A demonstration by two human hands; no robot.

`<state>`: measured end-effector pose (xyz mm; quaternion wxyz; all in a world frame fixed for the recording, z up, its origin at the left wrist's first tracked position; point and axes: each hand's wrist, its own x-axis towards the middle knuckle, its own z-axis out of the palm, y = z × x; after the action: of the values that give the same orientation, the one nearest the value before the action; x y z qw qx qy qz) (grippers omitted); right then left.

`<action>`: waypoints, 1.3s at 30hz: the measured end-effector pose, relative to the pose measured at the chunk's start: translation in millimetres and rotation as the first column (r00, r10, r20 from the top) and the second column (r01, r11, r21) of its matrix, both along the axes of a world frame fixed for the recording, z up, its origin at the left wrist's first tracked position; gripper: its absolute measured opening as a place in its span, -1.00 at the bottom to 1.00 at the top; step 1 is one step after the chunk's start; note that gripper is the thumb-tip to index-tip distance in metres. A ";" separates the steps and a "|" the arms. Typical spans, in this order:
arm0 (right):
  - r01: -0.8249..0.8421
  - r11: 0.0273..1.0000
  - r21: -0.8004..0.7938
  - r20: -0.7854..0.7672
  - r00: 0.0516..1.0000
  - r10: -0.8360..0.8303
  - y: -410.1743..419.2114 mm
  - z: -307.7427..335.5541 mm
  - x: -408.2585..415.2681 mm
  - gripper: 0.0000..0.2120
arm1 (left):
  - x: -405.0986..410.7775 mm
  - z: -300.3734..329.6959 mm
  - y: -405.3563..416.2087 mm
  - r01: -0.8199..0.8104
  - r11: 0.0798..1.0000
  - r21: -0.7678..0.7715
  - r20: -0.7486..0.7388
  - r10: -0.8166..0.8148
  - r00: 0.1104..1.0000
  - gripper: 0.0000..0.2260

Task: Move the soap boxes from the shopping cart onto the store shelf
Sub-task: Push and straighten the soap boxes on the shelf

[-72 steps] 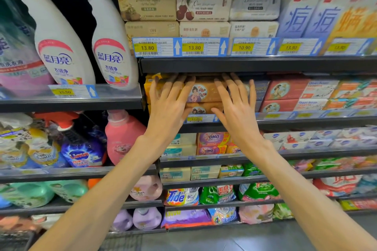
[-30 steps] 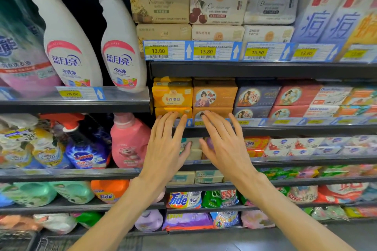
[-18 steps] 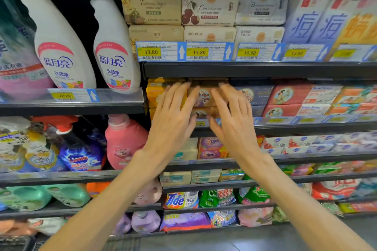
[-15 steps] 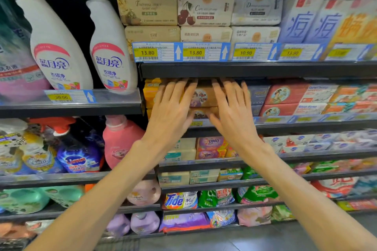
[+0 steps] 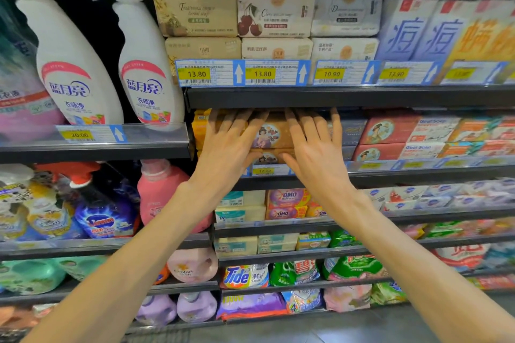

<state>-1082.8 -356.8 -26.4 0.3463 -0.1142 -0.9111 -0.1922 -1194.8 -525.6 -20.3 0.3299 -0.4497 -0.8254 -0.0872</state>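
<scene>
Your left hand and right hand lie flat with fingers spread on the orange soap boxes; the boxes sit stacked at the front edge of the shelf; this lot looks nearly done; the cart is out of sight, so you cannot tell what is left.

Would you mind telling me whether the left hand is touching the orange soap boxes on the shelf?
Touching. The head view shows the left hand laid flat with straight fingers against the fronts of the orange soap boxes, no gap visible.
</scene>
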 end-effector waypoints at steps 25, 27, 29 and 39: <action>-0.145 0.988 -0.047 -0.089 0.986 0.140 25.7 2.6 -7.7 -0.67 | 4.8 5.8 8.7 -0.021 0.969 0.244 0.110 -0.006 0.994 -0.75; -0.149 0.988 -0.043 -0.098 0.985 0.144 26.1 2.4 -7.6 -0.67 | 3.7 5.9 8.7 -0.017 0.970 0.243 0.100 -0.008 0.995 -0.75; -0.139 0.990 -0.033 -0.098 0.986 0.135 24.5 2.3 -8.2 -0.67 | 3.3 6.2 8.7 -0.021 0.971 0.239 0.102 -0.004 0.995 -0.74; -0.122 0.992 -0.021 -0.128 0.985 0.119 19.8 4.9 -10.8 -0.67 | 4.2 5.3 9.2 -0.042 0.972 0.233 0.135 0.010 0.991 -0.73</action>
<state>-1093.6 -337.0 -21.6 0.4126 -0.0757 -0.8952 -0.1503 -1190.6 -516.4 -15.0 0.3264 -0.3898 -0.8352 -0.2096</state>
